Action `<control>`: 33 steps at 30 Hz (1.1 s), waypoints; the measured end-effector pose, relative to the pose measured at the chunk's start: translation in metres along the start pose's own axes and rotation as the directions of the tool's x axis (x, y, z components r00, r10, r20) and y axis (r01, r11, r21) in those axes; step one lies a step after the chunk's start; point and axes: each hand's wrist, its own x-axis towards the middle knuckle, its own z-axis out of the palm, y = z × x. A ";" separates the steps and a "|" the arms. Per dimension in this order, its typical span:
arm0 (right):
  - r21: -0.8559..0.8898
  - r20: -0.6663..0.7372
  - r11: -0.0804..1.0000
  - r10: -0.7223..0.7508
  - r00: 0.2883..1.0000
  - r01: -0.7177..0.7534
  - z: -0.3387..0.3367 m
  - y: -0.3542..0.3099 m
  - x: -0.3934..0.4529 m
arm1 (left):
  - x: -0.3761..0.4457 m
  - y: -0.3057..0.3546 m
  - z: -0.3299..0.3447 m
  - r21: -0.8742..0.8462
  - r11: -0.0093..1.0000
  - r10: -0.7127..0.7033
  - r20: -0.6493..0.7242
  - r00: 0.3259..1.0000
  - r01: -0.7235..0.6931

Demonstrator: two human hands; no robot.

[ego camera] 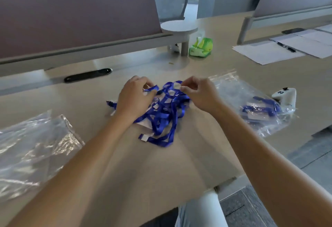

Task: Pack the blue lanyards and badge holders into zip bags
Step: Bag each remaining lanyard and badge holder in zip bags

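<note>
A tangled heap of blue lanyards (162, 119) with clear badge holders lies in the middle of the beige desk (143, 164). My left hand (133, 97) rests on the heap's left side, fingers pinching a blue strap near its top. At the heap's far edge my right hand (198, 94) pinches a small clear badge holder (177, 85) between thumb and fingers. To the right lies a clear zip bag (258, 108) holding lanyards and badge holders. Empty zip bags (32, 147) lie flat at the left.
A white toy-like object (285, 95) touches the filled bag's far right end. A green tissue pack (201, 47) stands beside a round stand (179, 27) behind the heap. Papers with a pen (287, 47) lie far right. A partition (77, 16) and a black cable slot (88, 75) border the back.
</note>
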 end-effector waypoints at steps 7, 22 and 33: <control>-0.066 0.163 0.987 -0.132 0.978 0.144 0.073 -0.048 -0.010 | -0.050 -0.073 -0.042 0.076 0.993 -0.091 -0.019 0.996 0.092; -0.106 0.236 0.953 -0.255 0.938 0.285 0.108 -0.037 -0.034 | -0.071 -0.100 -0.037 0.226 0.967 -0.138 0.094 0.986 0.114; -0.150 0.277 0.935 -0.271 0.922 0.320 0.108 -0.041 -0.037 | -0.077 -0.099 -0.035 0.230 0.971 -0.092 0.098 0.991 0.068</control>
